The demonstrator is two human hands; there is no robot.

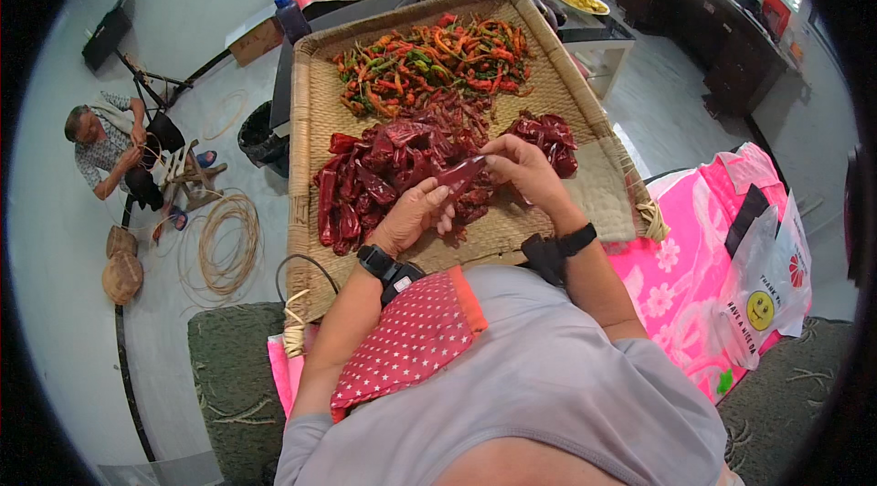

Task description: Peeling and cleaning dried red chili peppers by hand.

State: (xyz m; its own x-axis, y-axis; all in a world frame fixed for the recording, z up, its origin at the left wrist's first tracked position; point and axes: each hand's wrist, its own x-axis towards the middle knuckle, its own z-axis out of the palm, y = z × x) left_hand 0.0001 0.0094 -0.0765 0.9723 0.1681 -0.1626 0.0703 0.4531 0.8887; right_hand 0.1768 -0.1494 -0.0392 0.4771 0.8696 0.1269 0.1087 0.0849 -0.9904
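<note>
A large dried red chili pepper [460, 174] stretches between my two hands, above a woven tray [305, 109]. My left hand [413, 213] grips its wider lower end. At its upper, narrower end, my right hand [524, 171] pinches it between thumb and fingers. Beneath and left of the hands lies a big heap of dark red dried chilies [373, 167]. A smaller pile of the same chilies [548, 136] sits just beyond my right hand. Thin orange, red and green chilies [438, 61] cover the far part of the tray.
At left a seated person [113, 147] handles a thin strip, near coiled cane strips [229, 243] on the floor. A black bin [260, 136] stands beside the tray. Two plates of food [582, 2] are behind it. Plastic bags [760, 294] lie on pink fabric at right.
</note>
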